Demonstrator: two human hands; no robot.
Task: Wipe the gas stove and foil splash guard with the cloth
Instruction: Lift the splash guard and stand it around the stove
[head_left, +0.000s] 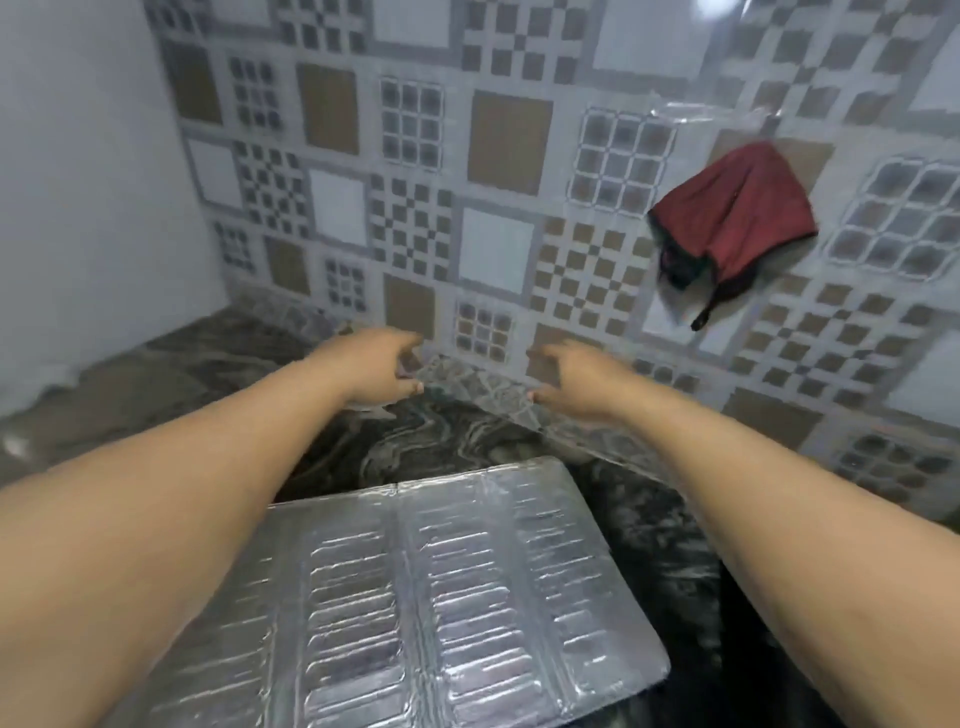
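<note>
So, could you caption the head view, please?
Both hands, left hand and right hand, reach toward the tiled wall above the foil guard.

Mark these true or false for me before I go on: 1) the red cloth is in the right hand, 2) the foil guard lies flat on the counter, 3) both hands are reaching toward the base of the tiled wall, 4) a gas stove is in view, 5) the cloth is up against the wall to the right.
1) False. The right hand is empty; the red cloth is apart from it.
2) True. The foil guard lies flat on the dark marble counter.
3) True. The left hand reaches there too, toward the tiled wall.
4) False. No stove shows in this view.
5) True.
</note>
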